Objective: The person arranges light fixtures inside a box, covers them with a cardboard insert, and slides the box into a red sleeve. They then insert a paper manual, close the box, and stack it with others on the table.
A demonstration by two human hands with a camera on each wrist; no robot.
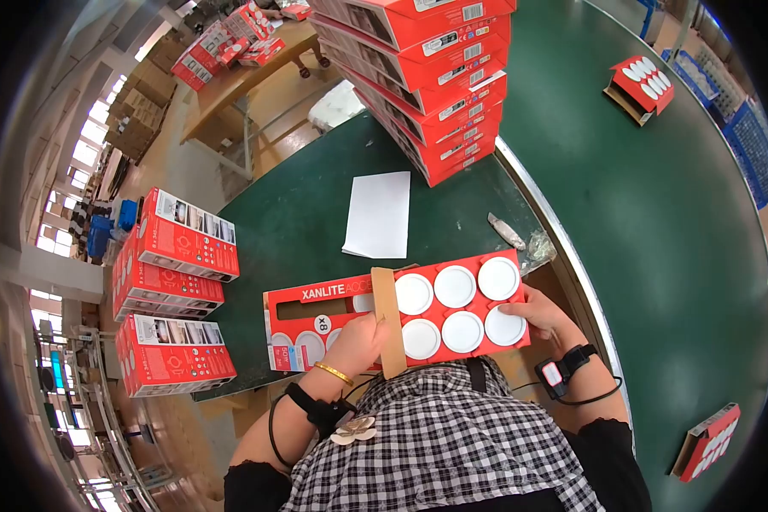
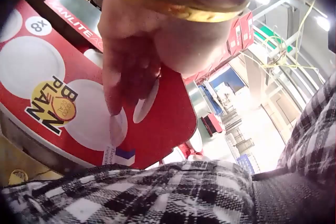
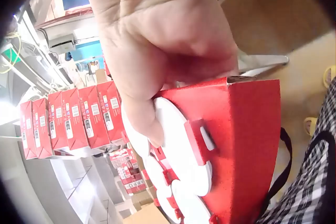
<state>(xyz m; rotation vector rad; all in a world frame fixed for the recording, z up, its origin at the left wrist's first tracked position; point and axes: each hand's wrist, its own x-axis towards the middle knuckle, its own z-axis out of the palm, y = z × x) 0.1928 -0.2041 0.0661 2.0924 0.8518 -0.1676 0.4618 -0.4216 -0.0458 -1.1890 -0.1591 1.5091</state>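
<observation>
Both hands are at a red box point(image 1: 438, 313) that lies across the front of the person's checked apron point(image 1: 452, 427). The left hand point(image 1: 354, 344) is at the middle of the box, its fingers bent and nearly closed, pinching an upright cardboard flap point(image 1: 387, 346). The flap's brown side faces the box's right part, where six white discs point(image 1: 455, 287) sit in two rows; its printed side faces the lettered left part. In the left wrist view one finger reaches straighter down that printed side.

The right hand point(image 1: 546, 316) holds the right end of the box: the thumb point(image 3: 140, 121) presses on a disc while the other fingers go behind the edge, their tips hidden, so how far they curl cannot be told.

Beyond the box lie a white sheet point(image 1: 378, 213) and, past its right end, crumpled plastic point(image 1: 541, 247). A tall stack of red cartons point(image 1: 452, 111) stands farther beyond.
</observation>
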